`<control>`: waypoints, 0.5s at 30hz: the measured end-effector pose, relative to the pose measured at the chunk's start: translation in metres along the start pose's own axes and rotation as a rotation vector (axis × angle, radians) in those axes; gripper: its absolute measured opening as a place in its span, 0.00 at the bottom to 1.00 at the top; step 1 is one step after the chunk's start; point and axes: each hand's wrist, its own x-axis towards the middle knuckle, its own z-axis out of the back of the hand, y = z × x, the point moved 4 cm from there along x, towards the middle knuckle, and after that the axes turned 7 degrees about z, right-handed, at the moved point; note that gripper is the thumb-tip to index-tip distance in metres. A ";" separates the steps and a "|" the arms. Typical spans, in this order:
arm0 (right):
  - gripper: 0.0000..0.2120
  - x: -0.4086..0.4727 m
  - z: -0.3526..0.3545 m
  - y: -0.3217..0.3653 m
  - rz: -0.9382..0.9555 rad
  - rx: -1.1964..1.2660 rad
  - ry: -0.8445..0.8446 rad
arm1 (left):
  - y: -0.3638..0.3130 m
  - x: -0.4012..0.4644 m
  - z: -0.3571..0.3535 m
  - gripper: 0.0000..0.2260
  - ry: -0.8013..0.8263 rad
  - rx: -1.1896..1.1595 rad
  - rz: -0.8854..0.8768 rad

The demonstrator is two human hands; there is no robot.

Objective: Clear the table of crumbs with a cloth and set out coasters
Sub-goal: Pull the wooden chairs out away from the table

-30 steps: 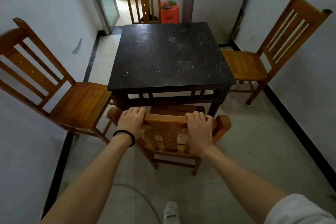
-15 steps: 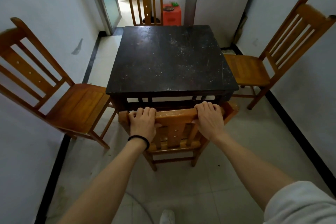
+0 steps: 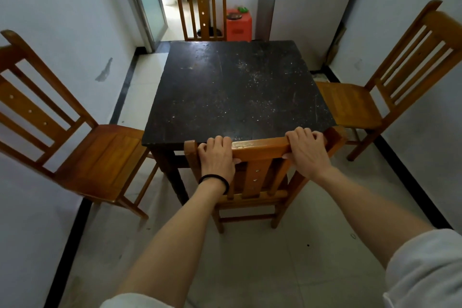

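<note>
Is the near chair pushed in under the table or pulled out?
Pushed in: the near chair's top rail meets the table edge, seat hidden beneath. Left hand and right hand grip the rail.

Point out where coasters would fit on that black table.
The square black wooden table bears only pale crumbs, thickest right of centre, so all four edges are free. Tightest at the near edge, where both hands, left and right, grip the near wooden chair's top rail.

Left wrist: a thin black band (image 3: 214, 180) circles it, like a hair tie; forearm bare below it
Right arm: bare to the elbow; a loose white sleeve (image 3: 425, 267) bunches at the upper arm
Left sleeve: a sliver of white fabric (image 3: 130, 301) at the frame's bottom edge
</note>
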 end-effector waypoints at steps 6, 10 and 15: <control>0.18 0.013 -0.004 0.000 -0.075 0.065 -0.009 | 0.005 0.022 -0.001 0.18 -0.003 -0.001 -0.049; 0.17 0.032 -0.006 0.026 -0.063 0.108 -0.070 | 0.037 0.045 0.006 0.18 0.044 0.033 -0.048; 0.16 0.045 -0.010 0.022 -0.006 0.132 -0.070 | 0.038 0.055 0.006 0.18 0.025 0.016 0.001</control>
